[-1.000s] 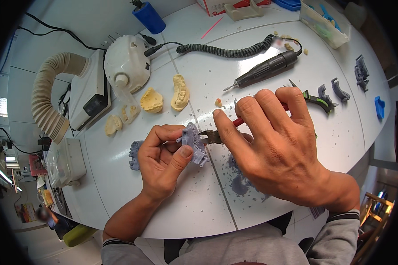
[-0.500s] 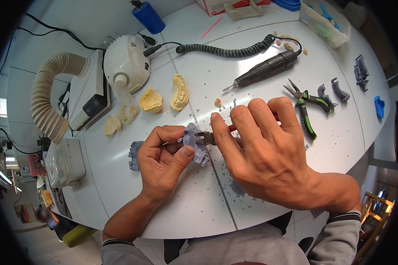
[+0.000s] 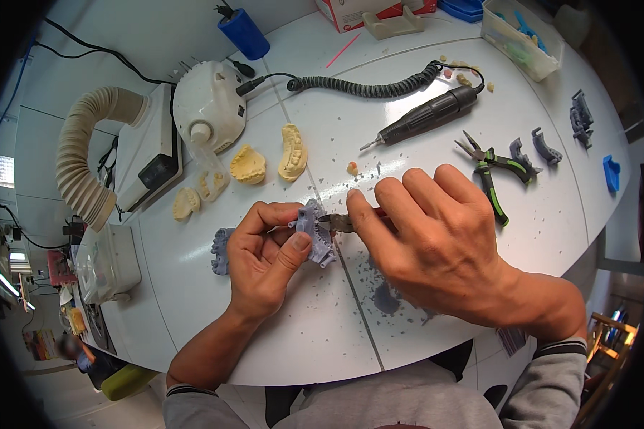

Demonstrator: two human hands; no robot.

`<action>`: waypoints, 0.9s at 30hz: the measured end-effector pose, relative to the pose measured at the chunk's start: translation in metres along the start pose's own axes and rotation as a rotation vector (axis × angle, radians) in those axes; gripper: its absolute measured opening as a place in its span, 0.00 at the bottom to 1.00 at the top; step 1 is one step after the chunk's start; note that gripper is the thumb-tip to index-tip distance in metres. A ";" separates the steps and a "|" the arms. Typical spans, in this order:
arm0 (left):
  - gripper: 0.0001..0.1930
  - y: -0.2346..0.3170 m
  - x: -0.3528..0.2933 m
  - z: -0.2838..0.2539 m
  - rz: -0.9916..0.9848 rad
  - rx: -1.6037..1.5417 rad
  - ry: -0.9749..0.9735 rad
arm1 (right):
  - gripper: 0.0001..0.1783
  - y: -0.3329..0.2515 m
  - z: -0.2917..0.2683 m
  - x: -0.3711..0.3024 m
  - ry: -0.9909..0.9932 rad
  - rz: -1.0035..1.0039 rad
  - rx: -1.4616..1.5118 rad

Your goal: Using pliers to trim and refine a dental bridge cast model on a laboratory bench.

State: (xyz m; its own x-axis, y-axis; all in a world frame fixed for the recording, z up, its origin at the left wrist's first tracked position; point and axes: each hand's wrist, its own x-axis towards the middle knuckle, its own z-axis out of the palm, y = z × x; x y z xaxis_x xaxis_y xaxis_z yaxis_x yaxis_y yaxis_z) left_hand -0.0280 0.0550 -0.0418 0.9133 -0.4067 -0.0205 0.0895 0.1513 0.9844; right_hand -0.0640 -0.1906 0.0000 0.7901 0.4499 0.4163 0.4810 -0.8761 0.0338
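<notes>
Between the thumb and fingers of my left hand point(image 3: 265, 261) is a grey printed dental model point(image 3: 311, 232), tilted, with small stubs at its edges. My right hand point(image 3: 436, 243) is wrapped round a pair of cutting pliers point(image 3: 338, 222), whose metal jaws touch the model's right side. Most of the pliers' red handles is hidden by my fingers. Left of my left hand another grey dental model point(image 3: 220, 252) lies on the table. Grey chips point(image 3: 386, 299) are scattered under and around my hands.
Green-and-black needle-nose pliers point(image 3: 495, 171) and a black rotary handpiece point(image 3: 429, 114) lie beyond my right hand. Yellow plaster dental models point(image 3: 292, 152) stand at the back left, near a white suction unit with a ribbed hose point(image 3: 86, 150). Grey printed pieces point(image 3: 546, 146) lie at the right.
My right hand has shifted slightly right and turned, uncovering more of the grey chips below it. The left hand keeps the model in almost the same place.
</notes>
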 end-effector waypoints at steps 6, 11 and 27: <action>0.13 0.002 0.002 0.003 0.016 -0.012 -0.023 | 0.18 0.003 -0.010 0.006 0.091 0.049 0.024; 0.13 0.000 0.001 0.002 0.036 0.048 -0.007 | 0.18 -0.001 -0.005 0.002 0.082 0.021 -0.024; 0.13 0.001 0.000 0.002 0.023 -0.023 -0.034 | 0.17 -0.011 -0.001 -0.001 0.044 -0.035 -0.025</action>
State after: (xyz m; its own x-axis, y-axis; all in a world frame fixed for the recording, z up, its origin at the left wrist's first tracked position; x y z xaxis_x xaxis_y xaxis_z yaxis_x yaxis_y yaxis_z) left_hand -0.0290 0.0538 -0.0403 0.9014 -0.4329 0.0086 0.0778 0.1816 0.9803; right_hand -0.0702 -0.1816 0.0002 0.7551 0.4730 0.4540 0.4983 -0.8641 0.0715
